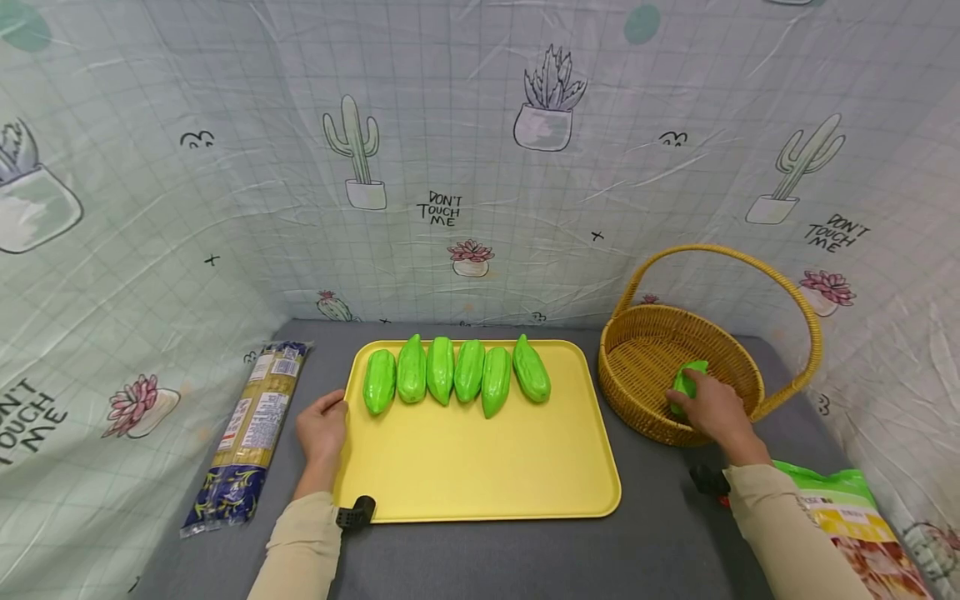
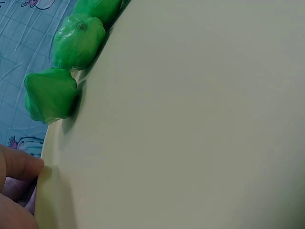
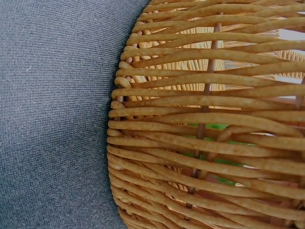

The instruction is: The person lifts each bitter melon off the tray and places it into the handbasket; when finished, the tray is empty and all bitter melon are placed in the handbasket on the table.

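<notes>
Inside the round wicker basket [image 1: 637,408], my right hand [image 1: 716,407] grips a shiny, ribbed green vegetable [image 1: 686,383] close over the basket floor. The basket's woven wall [image 3: 205,114] fills much of the right wrist view and mostly hides that hand; bits of green show through the gaps. My left hand [image 1: 324,429] holds the left rim of a yellow tray [image 1: 480,467], its fingers [image 2: 24,163] curled at the edge in the left wrist view. Several matching green vegetables [image 1: 440,371] lie in a row along the tray's far side, the rightmost one tilted and slightly apart.
A long clear pack of noodles [image 1: 258,421] with a blue end lies left of the tray. At the right front, a green and yellow bag [image 1: 851,517] lies partly under my right forearm. The basket's tall handle [image 1: 795,292] arches over it. A patterned curtain [image 1: 465,167] hangs behind.
</notes>
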Motion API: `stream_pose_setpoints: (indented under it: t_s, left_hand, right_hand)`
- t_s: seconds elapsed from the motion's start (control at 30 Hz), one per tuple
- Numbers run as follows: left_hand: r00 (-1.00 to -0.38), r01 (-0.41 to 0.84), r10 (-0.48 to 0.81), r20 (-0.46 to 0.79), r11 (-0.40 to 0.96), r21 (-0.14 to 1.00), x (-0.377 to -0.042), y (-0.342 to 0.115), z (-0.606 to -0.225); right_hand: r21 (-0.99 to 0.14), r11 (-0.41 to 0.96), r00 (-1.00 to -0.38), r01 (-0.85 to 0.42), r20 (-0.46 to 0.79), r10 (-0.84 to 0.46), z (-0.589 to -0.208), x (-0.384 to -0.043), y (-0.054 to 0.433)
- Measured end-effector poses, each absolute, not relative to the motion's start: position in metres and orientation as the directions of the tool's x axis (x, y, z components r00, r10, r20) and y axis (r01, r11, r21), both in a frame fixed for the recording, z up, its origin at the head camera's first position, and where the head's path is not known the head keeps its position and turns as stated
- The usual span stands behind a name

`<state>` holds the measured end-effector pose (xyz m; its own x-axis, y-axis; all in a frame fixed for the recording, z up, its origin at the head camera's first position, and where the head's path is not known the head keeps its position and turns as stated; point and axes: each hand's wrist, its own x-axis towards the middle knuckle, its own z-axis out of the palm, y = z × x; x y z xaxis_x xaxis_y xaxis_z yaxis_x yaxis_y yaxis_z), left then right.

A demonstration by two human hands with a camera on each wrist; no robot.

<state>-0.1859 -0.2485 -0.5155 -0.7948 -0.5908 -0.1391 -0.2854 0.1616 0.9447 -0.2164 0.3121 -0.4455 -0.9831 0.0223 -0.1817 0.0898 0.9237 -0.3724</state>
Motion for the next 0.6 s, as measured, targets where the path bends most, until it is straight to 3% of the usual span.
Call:
stream_pose_setpoints:
  t_s: [0.6]
  left_hand:
    - [-0.797, -0.295, -0.585, -0.151, 0.159, 0.942, -0.1858, -0.2490, -0.5169]
  right_hand:
    - [-0.360, 0.928, -0.989, 0.099, -0.136, 0.052, -0.4386, -0.2064, 0.3079]
